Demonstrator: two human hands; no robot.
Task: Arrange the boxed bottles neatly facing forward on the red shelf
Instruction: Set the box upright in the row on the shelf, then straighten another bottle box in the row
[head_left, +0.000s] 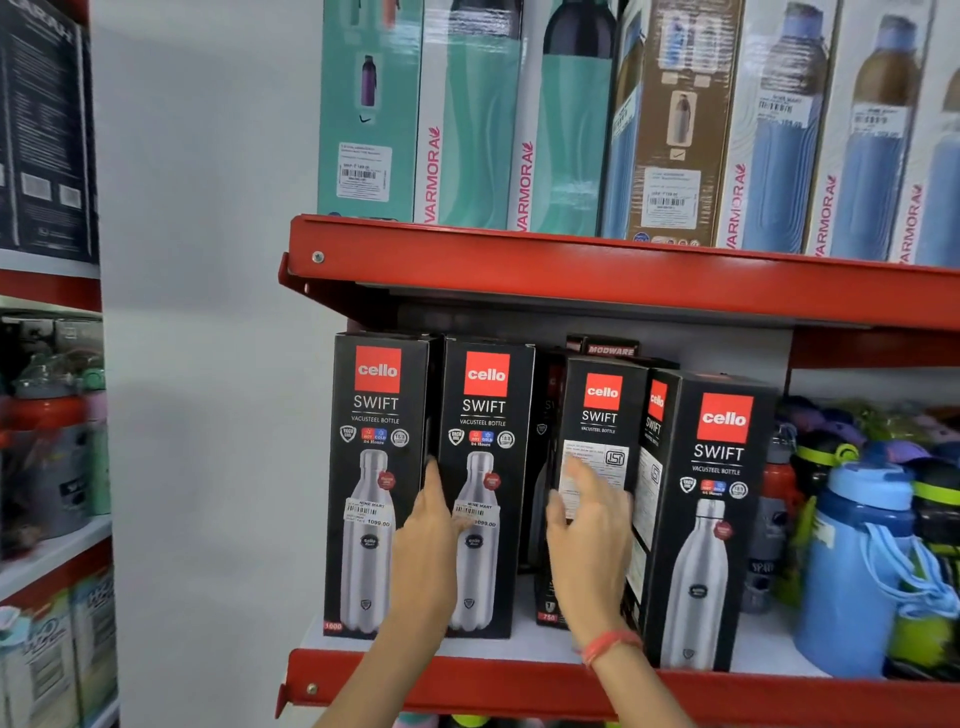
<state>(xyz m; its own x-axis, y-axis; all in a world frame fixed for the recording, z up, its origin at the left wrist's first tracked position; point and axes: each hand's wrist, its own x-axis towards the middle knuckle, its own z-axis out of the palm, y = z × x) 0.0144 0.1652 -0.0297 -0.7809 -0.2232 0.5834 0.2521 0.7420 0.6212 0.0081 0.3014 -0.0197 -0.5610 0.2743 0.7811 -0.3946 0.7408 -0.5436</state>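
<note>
Several black Cello Swift bottle boxes stand on the red shelf. The leftmost box and the second box face forward side by side. A smaller third box stands further back, turned so its label side shows. A fourth box at the right faces forward, nearer the front edge. My left hand lies with straight fingers against the left edge of the second box. My right hand reaches with spread fingers at the third box, touching its front.
Another black box labelled Modware stands behind. Loose coloured bottles, one large and blue, crowd the shelf's right end. The upper red shelf carries teal and blue Varmora boxes. A white wall is at the left, with other shelving at the far left.
</note>
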